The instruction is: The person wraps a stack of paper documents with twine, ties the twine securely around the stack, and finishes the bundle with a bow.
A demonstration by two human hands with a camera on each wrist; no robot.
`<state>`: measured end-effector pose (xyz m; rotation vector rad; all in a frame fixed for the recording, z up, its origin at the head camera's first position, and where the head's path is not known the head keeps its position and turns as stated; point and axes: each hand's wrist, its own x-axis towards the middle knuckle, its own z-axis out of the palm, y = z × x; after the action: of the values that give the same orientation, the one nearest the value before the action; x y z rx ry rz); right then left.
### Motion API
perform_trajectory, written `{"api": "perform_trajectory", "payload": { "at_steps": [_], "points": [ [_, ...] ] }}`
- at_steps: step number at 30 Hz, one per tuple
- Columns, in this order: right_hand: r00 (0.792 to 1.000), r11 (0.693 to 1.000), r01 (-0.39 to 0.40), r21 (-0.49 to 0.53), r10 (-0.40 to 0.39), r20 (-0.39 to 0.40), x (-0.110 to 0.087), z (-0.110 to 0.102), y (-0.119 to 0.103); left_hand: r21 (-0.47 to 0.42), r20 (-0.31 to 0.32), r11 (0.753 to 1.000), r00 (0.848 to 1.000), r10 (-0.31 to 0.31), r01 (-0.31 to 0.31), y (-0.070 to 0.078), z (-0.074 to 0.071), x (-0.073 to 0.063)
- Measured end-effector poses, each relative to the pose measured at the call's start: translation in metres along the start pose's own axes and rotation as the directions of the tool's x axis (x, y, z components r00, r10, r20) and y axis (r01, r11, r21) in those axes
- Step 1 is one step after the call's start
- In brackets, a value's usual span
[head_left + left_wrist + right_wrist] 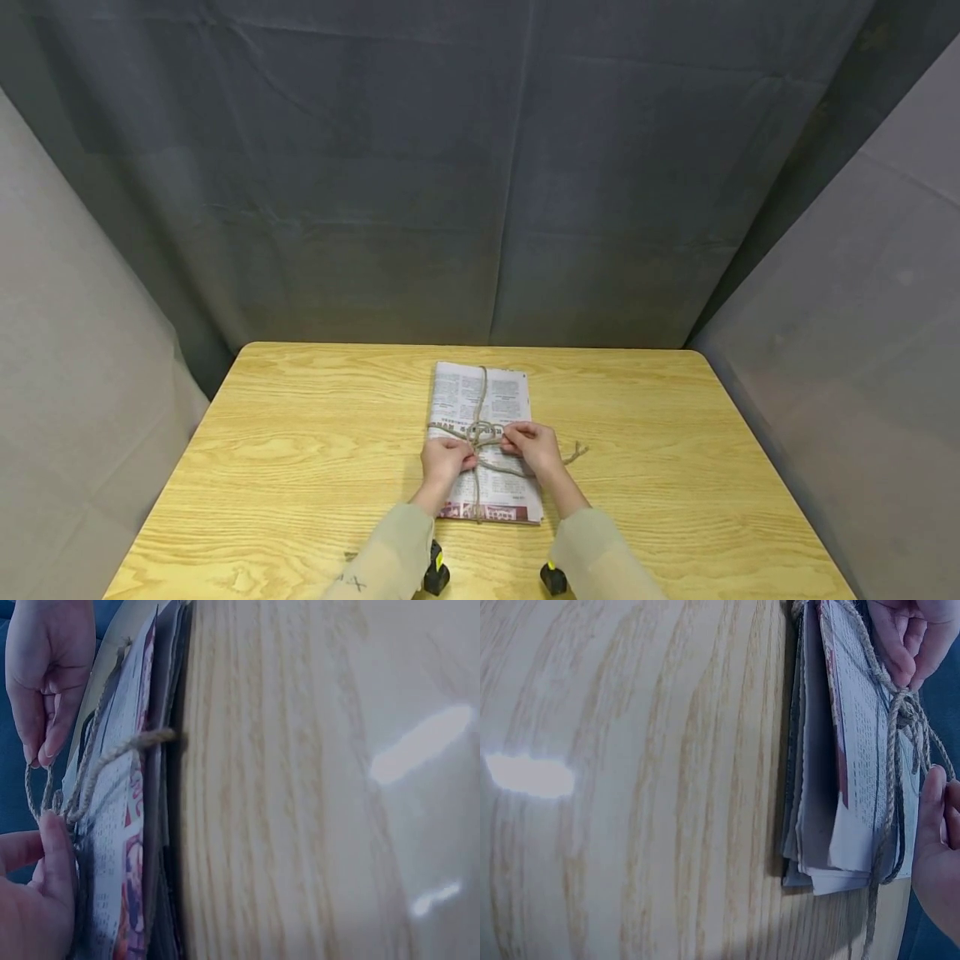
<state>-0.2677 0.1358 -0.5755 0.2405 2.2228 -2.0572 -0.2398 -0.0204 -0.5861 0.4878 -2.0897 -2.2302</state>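
A folded stack of newspapers [450, 400] lies on the table, with twine [482, 392] crossing over it both lengthwise and sideways. The strands meet in a knot [906, 711] near the middle of the top sheet. My left hand [444, 462] pinches the twine close to this knot, thumb against finger. Just to the right, my right hand [536, 446] pinches a loop of twine [37, 787], which rises off the paper between both hands. One twine end [576, 452] sticks out past the stack's right edge, beyond my right hand.
The wood-grain table [315, 433] extends around the stack. A dark curtain [375, 208] hangs behind it, with pale cloth [840, 350] at either side. Black wrist devices [436, 575] show beneath the sleeves. A short bit of twine [350, 555] shows beside the left sleeve.
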Motion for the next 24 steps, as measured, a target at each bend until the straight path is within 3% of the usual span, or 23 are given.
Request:
{"api": "perform_trajectory", "payload": {
  "at_steps": [5,15,20,22,24],
  "points": [
    [1.000,1.000,-0.003,0.011,0.003,-0.004,0.001,0.000,0.000,0.087,-0.036,0.993,0.996,0.080,-0.076,0.002,-0.001,0.003],
    [1.000,0.999,0.021,-0.026,-0.021,0.002,-0.005,0.005,-0.007,0.030,-0.006,0.991,0.991,0.130,-0.130,0.008,-0.011,0.015],
    [0.989,0.985,0.147,-0.091,-0.143,0.044,-0.011,0.013,-0.011,0.025,0.021,0.990,0.991,0.136,-0.136,0.010,-0.018,0.020],
    [0.974,0.965,0.225,-0.134,-0.216,0.074,-0.014,0.018,-0.011,0.038,0.054,0.986,0.986,0.158,-0.161,0.009,-0.022,0.022],
    [0.950,0.935,0.308,-0.178,-0.293,0.105,-0.017,0.023,-0.010,0.069,0.101,0.972,0.971,0.217,-0.225,0.008,-0.026,0.024]
  ]
}}
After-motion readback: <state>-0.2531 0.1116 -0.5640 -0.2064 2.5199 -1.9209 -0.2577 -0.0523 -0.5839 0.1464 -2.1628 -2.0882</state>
